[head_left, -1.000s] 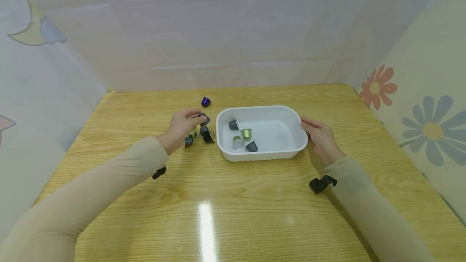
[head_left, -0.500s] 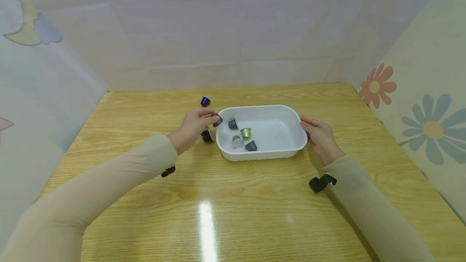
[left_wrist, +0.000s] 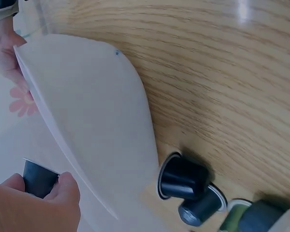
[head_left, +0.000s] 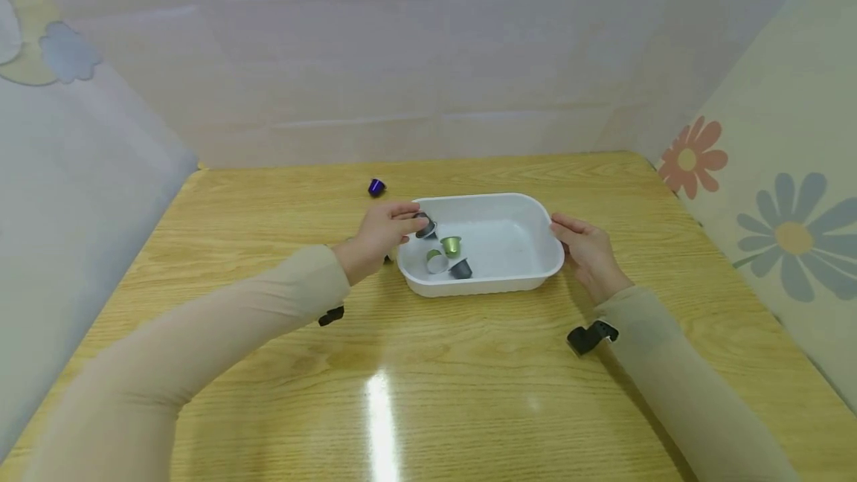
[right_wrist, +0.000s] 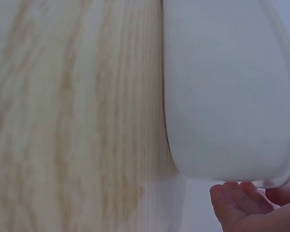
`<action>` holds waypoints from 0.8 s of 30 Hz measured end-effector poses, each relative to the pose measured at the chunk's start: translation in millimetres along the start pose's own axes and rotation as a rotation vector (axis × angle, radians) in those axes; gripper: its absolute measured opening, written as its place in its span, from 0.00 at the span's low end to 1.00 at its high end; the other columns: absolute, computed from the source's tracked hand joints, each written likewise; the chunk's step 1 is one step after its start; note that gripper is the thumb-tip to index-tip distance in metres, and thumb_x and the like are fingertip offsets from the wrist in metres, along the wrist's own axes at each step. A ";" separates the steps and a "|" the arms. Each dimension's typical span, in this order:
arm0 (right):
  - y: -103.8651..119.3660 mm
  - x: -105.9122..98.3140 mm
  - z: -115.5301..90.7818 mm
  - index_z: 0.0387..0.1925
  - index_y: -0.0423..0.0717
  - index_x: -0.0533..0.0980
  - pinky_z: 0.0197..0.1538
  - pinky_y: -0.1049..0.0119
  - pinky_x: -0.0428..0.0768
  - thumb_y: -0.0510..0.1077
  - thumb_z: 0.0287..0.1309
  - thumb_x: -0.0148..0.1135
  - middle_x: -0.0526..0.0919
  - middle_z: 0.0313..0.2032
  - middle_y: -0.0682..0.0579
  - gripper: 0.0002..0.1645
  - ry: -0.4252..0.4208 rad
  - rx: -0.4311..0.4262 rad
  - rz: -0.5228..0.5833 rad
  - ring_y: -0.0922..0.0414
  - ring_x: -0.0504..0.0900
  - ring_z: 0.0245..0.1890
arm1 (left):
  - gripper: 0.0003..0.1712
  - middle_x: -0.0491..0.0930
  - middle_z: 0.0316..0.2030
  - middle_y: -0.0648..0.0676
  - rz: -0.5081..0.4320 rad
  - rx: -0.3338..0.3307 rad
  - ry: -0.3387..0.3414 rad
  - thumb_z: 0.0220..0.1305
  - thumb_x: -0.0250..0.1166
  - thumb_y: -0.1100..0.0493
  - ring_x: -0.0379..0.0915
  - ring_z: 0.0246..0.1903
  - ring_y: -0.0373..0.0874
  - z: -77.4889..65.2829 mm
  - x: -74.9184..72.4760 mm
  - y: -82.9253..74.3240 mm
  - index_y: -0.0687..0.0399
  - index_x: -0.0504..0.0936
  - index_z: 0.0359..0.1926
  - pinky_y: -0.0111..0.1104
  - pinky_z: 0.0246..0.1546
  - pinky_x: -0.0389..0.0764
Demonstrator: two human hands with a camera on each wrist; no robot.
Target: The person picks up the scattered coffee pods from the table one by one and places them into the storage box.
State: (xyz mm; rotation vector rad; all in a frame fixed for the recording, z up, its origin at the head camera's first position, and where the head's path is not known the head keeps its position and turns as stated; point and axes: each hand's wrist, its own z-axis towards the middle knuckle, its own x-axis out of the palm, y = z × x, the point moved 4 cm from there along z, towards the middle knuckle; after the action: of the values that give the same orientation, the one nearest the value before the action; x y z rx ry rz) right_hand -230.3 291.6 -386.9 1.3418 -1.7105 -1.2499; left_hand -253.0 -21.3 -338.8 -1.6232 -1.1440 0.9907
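Observation:
My left hand (head_left: 383,236) pinches a dark grey coffee capsule (left_wrist: 40,180) between thumb and fingers, above the left end of a white tray (head_left: 512,244). At the opposite end, my right hand (head_left: 591,253) grips the tray's rim, with fingers beneath it in the right wrist view. Inside the tray lie a green capsule (head_left: 451,246), a capsule with its pale lid up (head_left: 437,264) and a dark grey capsule (head_left: 460,269). Another dark capsule there is mostly hidden below the held one.
A purple-blue capsule (head_left: 376,187) lies on the wooden table (head_left: 469,378) behind the tray's left end. Beside the tray, a black capsule (left_wrist: 184,178), a dark grey capsule (left_wrist: 199,207) and a green capsule (left_wrist: 233,218) cluster, mostly hidden behind my left hand in the head view.
My left hand has carried the dark grey capsule rightward from the cluster on the table to above the tray's left end. The right hand and tray have stayed in place.

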 end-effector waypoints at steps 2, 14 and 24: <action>0.1 0.0 -0.4 0.67 0.43 0.68 0.35 0.77 0.78 0.44 0.67 0.59 0.78 0.51 0.56 0.29 -0.006 0.002 0.001 0.68 0.77 0.36 | 0.27 0.72 0.63 0.55 -0.007 -0.016 0.006 0.68 0.62 0.62 0.71 0.59 0.47 -0.4 5.2 -0.5 0.61 0.70 0.66 0.43 0.61 0.70; 1.6 0.9 -2.6 0.68 0.43 0.67 0.37 0.78 0.78 0.44 0.68 0.59 0.77 0.55 0.53 0.29 -0.005 0.016 0.018 0.67 0.76 0.40 | 0.27 0.74 0.62 0.55 -0.008 -0.022 0.089 0.67 0.63 0.62 0.73 0.58 0.47 -6.1 30.8 -8.7 0.60 0.71 0.66 0.40 0.60 0.72; 1.1 0.5 -1.9 0.68 0.44 0.67 0.37 0.79 0.78 0.44 0.68 0.58 0.69 0.66 0.48 0.29 -0.002 0.020 0.014 0.68 0.75 0.42 | 0.28 0.73 0.62 0.57 -0.014 -0.025 0.126 0.68 0.62 0.65 0.72 0.57 0.48 -1.4 46.1 -12.6 0.63 0.69 0.67 0.43 0.60 0.71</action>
State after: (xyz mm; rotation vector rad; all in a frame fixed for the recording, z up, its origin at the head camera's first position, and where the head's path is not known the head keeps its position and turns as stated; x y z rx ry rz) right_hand -229.2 290.6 -385.2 1.3382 -1.7358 -1.2297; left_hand -243.1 24.9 -331.6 -1.6709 -1.0849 0.8550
